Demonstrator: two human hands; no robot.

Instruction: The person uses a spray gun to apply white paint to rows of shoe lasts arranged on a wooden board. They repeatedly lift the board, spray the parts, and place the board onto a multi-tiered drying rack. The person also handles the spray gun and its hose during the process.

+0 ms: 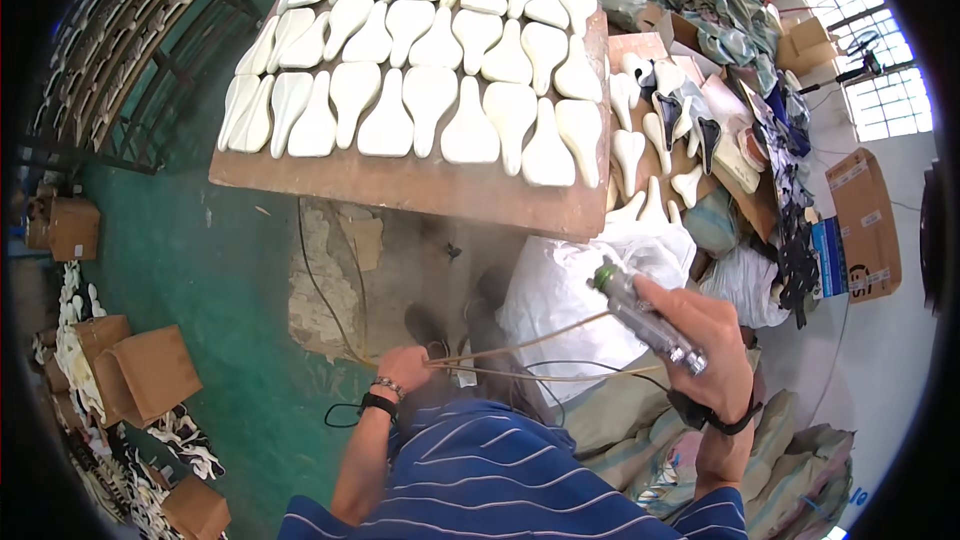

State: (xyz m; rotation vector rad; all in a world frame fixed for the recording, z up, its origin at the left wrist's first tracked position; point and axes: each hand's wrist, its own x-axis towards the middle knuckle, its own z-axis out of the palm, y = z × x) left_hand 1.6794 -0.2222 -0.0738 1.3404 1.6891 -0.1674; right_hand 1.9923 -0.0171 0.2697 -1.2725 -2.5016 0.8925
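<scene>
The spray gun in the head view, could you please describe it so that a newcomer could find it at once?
Start from the big brown board covered with white saddle-shaped pads. Below its right corner, the right hand grips a slim silvery spray gun. Thin hoses run from it to the left hand; nothing else nearby is metallic.

The person wears a blue shirt (480, 470) with thin white stripes, a black wristband (378, 404) and beaded bracelet (388, 386) at seven o'clock, and a black strap (712, 416) at five o'clock.
</scene>
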